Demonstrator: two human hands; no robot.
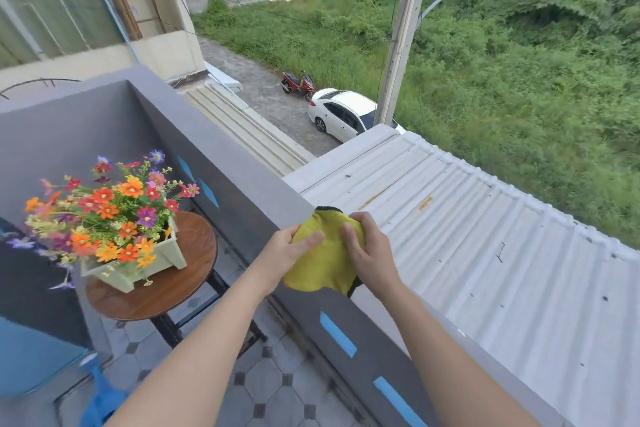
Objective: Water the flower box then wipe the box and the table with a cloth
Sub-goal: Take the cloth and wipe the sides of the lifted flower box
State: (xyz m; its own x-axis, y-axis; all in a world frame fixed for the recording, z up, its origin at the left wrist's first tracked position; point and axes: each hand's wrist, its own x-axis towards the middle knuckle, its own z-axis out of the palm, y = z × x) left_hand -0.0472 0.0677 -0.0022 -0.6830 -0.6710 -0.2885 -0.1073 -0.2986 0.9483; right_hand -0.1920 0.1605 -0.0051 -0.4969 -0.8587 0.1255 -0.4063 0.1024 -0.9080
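The yellow cloth is bunched between both hands over the top of the balcony wall. The left hand and right hand each pinch its upper part, thumbs on the near face. It hangs below the grips, long axis roughly upright. The flower box sits toward the round table's left edge, well apart from the cloth.

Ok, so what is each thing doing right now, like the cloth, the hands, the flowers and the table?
yellow cloth: bunched up, held over the balcony wall
left hand: grips the cloth
right hand: grips the cloth
round table: standing upright
flower box: upright on the round table, full of flowers
white car: parked below
red scooter: parked near the car
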